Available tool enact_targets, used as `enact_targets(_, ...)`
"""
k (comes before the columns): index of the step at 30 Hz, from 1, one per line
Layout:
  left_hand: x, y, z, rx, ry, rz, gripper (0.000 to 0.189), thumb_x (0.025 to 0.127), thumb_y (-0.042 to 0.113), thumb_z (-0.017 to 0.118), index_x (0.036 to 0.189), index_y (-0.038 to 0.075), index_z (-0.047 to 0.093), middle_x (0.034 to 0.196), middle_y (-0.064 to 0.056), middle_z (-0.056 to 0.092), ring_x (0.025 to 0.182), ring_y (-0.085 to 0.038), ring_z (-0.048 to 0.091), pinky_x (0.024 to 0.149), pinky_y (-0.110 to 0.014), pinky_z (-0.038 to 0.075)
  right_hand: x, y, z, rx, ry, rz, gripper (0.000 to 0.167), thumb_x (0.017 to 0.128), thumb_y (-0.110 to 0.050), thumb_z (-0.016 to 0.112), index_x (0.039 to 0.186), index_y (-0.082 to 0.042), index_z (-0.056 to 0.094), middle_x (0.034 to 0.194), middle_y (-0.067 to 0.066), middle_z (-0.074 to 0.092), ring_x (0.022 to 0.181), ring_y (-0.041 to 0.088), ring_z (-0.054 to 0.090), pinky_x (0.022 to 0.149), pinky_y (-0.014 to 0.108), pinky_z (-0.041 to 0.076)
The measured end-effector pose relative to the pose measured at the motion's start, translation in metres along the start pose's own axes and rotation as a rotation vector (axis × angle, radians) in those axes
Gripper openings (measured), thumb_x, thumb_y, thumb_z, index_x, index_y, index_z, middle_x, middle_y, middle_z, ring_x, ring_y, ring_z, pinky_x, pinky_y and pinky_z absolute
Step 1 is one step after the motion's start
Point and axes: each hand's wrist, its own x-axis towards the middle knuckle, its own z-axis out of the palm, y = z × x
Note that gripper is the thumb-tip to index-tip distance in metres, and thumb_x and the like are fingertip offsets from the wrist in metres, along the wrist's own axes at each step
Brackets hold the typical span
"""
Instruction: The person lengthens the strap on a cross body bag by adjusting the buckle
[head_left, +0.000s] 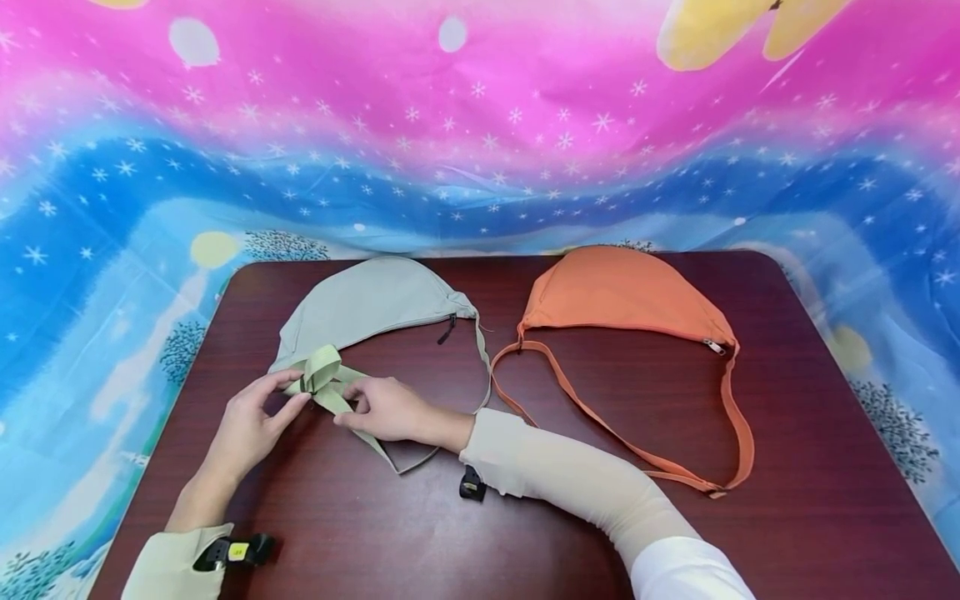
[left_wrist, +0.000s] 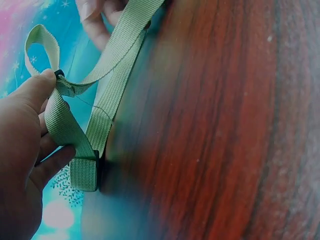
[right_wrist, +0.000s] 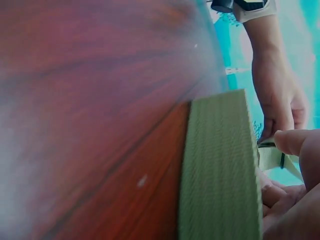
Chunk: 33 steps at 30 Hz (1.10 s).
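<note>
A pale green crescent-shaped bag (head_left: 367,304) lies at the back left of the table, its black zipper pull (head_left: 447,329) hanging from the right end. Its light green webbing strap (head_left: 324,367) rises in a loop between the hands. With thumb and fingers, my left hand (head_left: 251,421) pinches the strap at a small dark slider (left_wrist: 59,73). A second dark buckle (left_wrist: 98,167) sits lower on the webbing in the left wrist view. My right hand (head_left: 390,410) grips the strap just right of the loop. More webbing (right_wrist: 220,165) stretches close before the right wrist camera.
An orange bag (head_left: 626,292) of the same shape lies at the back right, its strap (head_left: 742,425) looped toward the front. Both rest on a dark reddish wooden table (head_left: 450,542). A colourful printed cloth (head_left: 480,150) hangs behind and around it.
</note>
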Motion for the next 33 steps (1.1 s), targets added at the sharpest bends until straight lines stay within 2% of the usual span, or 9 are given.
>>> enact_targets(2, 0.001, 0.001, 0.000, 0.004, -0.003, -0.001, 0.041, 0.080, -0.003, 0.082, 0.118, 0.000, 0.068, 0.105, -0.017, 0.070, 0.093, -0.023, 0.061, 0.089, -0.005, 0.033, 0.003, -0.003, 0.001, 0.010, -0.002, -0.004, 0.033, 0.095, -0.039, 0.072, 0.117, -0.015, 0.070, 0.078, -0.017, 0.071, 0.072, -0.009, 0.060, 0.068, 0.012, 0.044)
enact_targets(9, 0.002, 0.000, 0.000, -0.021, 0.002, -0.001, 0.039, 0.080, -0.004, 0.082, 0.117, 0.000, 0.069, 0.102, -0.016, 0.071, 0.092, -0.012, 0.060, 0.089, -0.005, 0.034, 0.006, -0.009, 0.006, 0.016, 0.016, -0.013, 0.013, 0.095, -0.030, 0.073, 0.093, -0.019, 0.067, 0.074, -0.017, 0.063, 0.067, -0.007, 0.055, 0.064, 0.012, 0.041)
enact_targets(16, -0.001, 0.000, -0.001, -0.041, -0.027, -0.005, 0.038, 0.076, -0.006, 0.082, 0.112, -0.001, 0.069, 0.097, -0.013, 0.070, 0.088, -0.012, 0.059, 0.084, -0.011, 0.040, -0.005, -0.002, -0.002, 0.064, -0.025, -0.022, 0.013, 0.096, -0.020, 0.071, 0.087, -0.016, 0.063, 0.069, -0.013, 0.057, 0.062, -0.002, 0.051, 0.062, 0.013, 0.040)
enact_targets(21, 0.001, 0.003, -0.002, -0.010, -0.041, 0.046, 0.041, 0.072, -0.006, 0.084, 0.110, -0.001, 0.068, 0.096, -0.013, 0.071, 0.087, -0.021, 0.061, 0.085, -0.011, 0.039, -0.013, 0.010, -0.013, 0.092, -0.032, -0.012, 0.012, 0.096, -0.017, 0.071, 0.088, -0.015, 0.062, 0.067, -0.013, 0.054, 0.060, -0.001, 0.048, 0.062, 0.014, 0.039)
enact_targets(25, 0.004, 0.009, -0.003, 0.023, -0.068, 0.101, 0.043, 0.072, -0.003, 0.084, 0.111, 0.000, 0.067, 0.097, -0.013, 0.071, 0.092, -0.032, 0.063, 0.086, -0.022, 0.042, -0.019, 0.019, -0.020, 0.105, -0.018, 0.023, 0.012, 0.096, -0.016, 0.072, 0.088, -0.015, 0.063, 0.066, -0.012, 0.054, 0.059, 0.000, 0.048, 0.061, 0.016, 0.039)
enact_targets(28, 0.006, 0.012, -0.005, 0.029, -0.069, 0.104, 0.040, 0.074, -0.002, 0.083, 0.110, 0.002, 0.067, 0.097, -0.012, 0.070, 0.093, -0.033, 0.063, 0.083, -0.030, 0.042, -0.022, 0.023, -0.023, 0.079, -0.007, 0.057, 0.013, 0.095, -0.016, 0.073, 0.087, -0.016, 0.064, 0.066, -0.012, 0.054, 0.059, 0.001, 0.049, 0.061, 0.016, 0.039)
enact_targets(33, 0.006, 0.011, -0.007, 0.045, -0.046, 0.084, 0.037, 0.075, -0.002, 0.082, 0.108, 0.000, 0.066, 0.095, -0.013, 0.069, 0.090, -0.030, 0.062, 0.084, -0.018, 0.040, -0.028, 0.028, -0.026, 0.028, -0.009, 0.088, 0.014, 0.093, -0.018, 0.074, 0.084, -0.017, 0.063, 0.064, -0.012, 0.055, 0.059, 0.002, 0.050, 0.061, 0.018, 0.040)
